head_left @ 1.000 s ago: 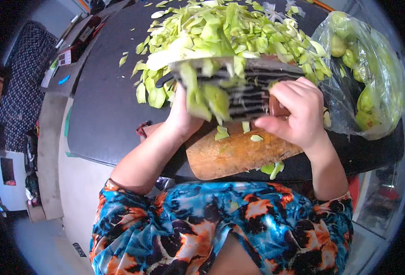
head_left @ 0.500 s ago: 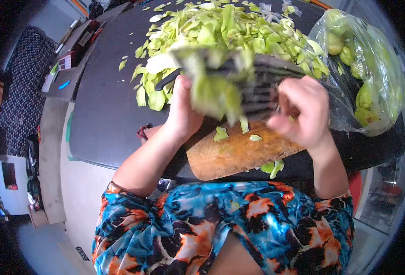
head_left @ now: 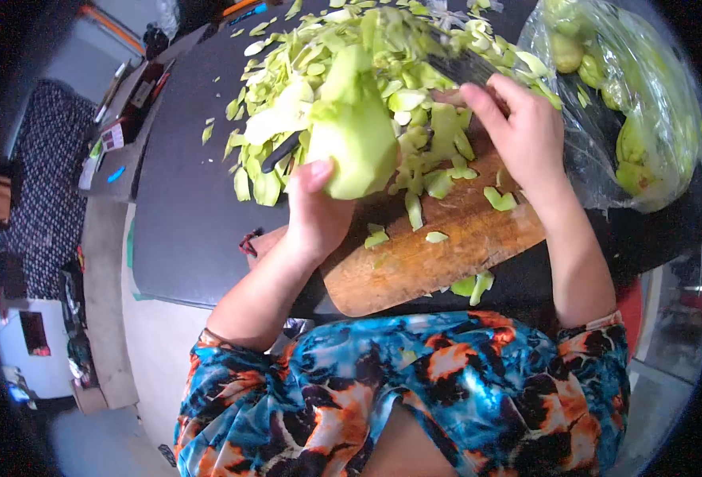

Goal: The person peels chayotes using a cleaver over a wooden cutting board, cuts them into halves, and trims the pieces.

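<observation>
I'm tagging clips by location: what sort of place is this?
Probably a home kitchen or small food-prep room, though I can't tell which: a wooden cutting board and a heap of pale green pieces lie on a dark table, near a clear bag of green produce.

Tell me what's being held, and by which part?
The left hand holds the pale green fruit by its near end. Whether the right hand grips anything is unclear.

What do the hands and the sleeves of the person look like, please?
The left hand and right hand show no gloves, and no bracelet is visible on either wrist. The wide sleeves end near the elbows, leaving the forearms bare; their fabric is blue, orange, black and white in irregular patches.
</observation>
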The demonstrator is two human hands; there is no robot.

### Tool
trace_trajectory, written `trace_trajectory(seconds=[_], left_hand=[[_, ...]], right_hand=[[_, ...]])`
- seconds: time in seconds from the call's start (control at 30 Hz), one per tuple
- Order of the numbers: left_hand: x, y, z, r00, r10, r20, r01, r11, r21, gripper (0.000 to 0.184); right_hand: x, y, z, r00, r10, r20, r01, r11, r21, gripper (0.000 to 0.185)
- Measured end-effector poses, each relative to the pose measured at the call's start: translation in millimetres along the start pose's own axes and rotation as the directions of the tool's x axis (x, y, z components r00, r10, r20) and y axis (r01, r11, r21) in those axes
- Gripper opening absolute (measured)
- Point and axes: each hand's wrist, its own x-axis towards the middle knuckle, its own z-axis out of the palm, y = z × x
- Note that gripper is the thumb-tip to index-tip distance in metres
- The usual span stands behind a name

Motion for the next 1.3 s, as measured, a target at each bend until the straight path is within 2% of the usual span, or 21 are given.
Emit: trace_trajectory(seconds=[0.03,0.13,0.17,0.27,0.33,0.4,0.53,0.73,0.77,0.87,0.9,0.93,1.0,1.07,1.1,1.13,1.2,1.23,1.3], left_hand=[[0.5,0.2,-0.8,0.999,0.013,0.051,-0.013,1.0,-0.003,0.075],[3.4,5.9,10.5,1.0,0.028,-0.014,-0.029,0.997,-0.07,0.075],[8.2,1.9,-1.0,0.995,0.037,0.091,-0.034,0.999,-0.033,0.075],[12.0,-1.5,-21.0,0.979,0.002,0.205,0.0,1.0,-0.01,0.078],[5.0,-10.8,-27.8,0.99,0.034,0.137,-0.028,0.999,-0.043,0.078],[-3.2,-17.5,-31.4,0.996,0.063,0.064,-0.059,0.996,-0.072,0.079],[-0.9,-16.6,-30.0,0.997,0.082,0.006,-0.081,0.994,-0.078,0.074],[-1.5,-20.6,-27.6,0.993,0.096,-0.061,-0.1,0.993,-0.069,0.065],[-2.4,-18.2,-22.7,0.995,0.083,-0.058,-0.086,0.995,-0.047,0.064],[4.3,2.7,-0.9,1.0,-0.007,0.021,0.004,0.992,0.126,0.077],[7.2,2.2,1.5,0.998,0.019,0.057,-0.025,0.993,0.113,0.076],[6.4,0.9,2.6,0.997,0.013,0.077,-0.02,0.996,0.091,0.076],[3.6,-2.5,3.0,0.993,0.004,0.121,-0.01,0.999,0.045,0.074],[3.4,-3.5,1.5,0.984,0.002,0.179,-0.009,0.999,0.042,0.072],[5.9,-1.5,-1.3,0.974,0.003,0.228,0.001,1.0,-0.018,0.072],[8.5,0.3,-3.7,0.962,0.009,0.274,0.012,0.997,-0.077,0.072],[15.8,2.0,-6.6,0.964,0.026,0.263,0.023,0.983,-0.18,0.069],[17.1,2.5,-7.5,0.966,0.031,0.256,0.03,0.972,-0.232,0.067],[15.0,8.1,1.8,0.984,-0.01,0.177,0.062,0.955,-0.291,0.063]], right_hand=[[2.2,2.4,-2.6,0.998,0.053,-0.015,-0.053,0.998,-0.037,0.055],[1.3,3.4,-6.0,0.997,0.065,-0.034,-0.063,0.996,0.059,0.056],[0.2,0.9,-8.9,0.999,0.051,0.006,-0.051,0.988,0.143,0.055],[-4.8,-18.0,-20.2,0.989,-0.12,0.082,0.079,0.917,0.391,0.052],[-10.0,-25.5,-23.9,0.946,-0.32,0.051,0.287,0.899,0.33,0.047],[-18.5,-30.1,-16.6,0.907,-0.42,0.029,0.382,0.85,0.364,0.06],[-24.7,-38.5,-18.0,0.877,-0.473,0.084,0.417,0.835,0.358,0.057],[-21.6,-37.5,-19.5,0.9,-0.398,0.18,0.341,0.898,0.279,0.049],[-19.5,-34.1,-16.8,0.91,-0.389,0.147,0.343,0.901,0.266,0.05],[-14.4,-21.2,-8.0,0.963,-0.211,0.166,0.177,0.964,0.196,0.053],[-10.2,-18.3,-7.8,0.977,-0.115,0.18,0.08,0.978,0.194,0.056],[-7.6,-9.5,1.5,0.995,-0.049,0.084,0.041,0.995,0.093,0.057],[4.8,12.6,3.3,0.987,0.141,0.072,-0.139,0.99,-0.031,0.058],[11.9,34.8,7.4,0.982,0.185,-0.027,-0.185,0.982,-0.025,0.058],[14.3,35.8,0.9,0.974,0.226,0.0,-0.226,0.972,-0.069,0.058],[14.7,36.4,-0.6,0.974,0.228,-0.01,-0.228,0.974,-0.011,0.058],[15.1,37.0,-0.3,0.973,0.23,-0.024,-0.226,0.968,0.107,0.057],[14.3,36.1,4.9,0.982,0.172,-0.081,-0.151,0.965,0.212,0.055],[9.5,23.5,-0.7,0.991,0.129,-0.018,-0.119,0.949,0.293,0.053]])
